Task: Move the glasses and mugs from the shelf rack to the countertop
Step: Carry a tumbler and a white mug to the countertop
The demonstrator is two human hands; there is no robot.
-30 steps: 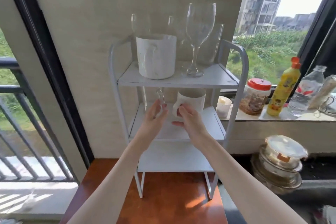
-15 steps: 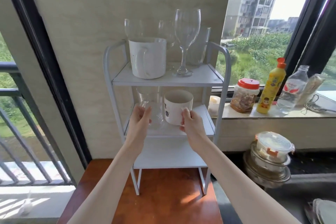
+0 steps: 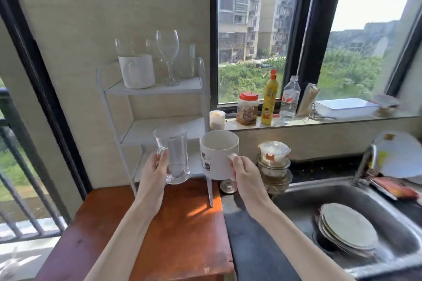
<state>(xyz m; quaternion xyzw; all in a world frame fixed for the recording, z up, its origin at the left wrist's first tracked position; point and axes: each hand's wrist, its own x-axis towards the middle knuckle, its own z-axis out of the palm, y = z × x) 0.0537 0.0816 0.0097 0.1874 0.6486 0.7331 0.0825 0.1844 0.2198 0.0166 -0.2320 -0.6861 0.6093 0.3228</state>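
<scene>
Both handles hide under fingers (image 3: 163,159): glass mug (image 3: 174,155), white mug (image 3: 217,155).

White shelf rack (image 3: 109,107); clear glass mug (image 3: 174,155); cream mug (image 3: 218,155) with dark printed characters; reddish-brown wooden bench (image 3: 182,230); yellow bottle (image 3: 269,100), red cap; red-lidded jar (image 3: 247,108); grey steel sink (image 3: 296,194).

2 hands (image 3: 155,172), 2 white mugs (image 3: 219,155), 1 glass mug (image 3: 174,157), 1 wine glass (image 3: 167,52) clearly countable; far top-shelf glasses behind: count unclear. 1 rack (image 3: 114,118).
</scene>
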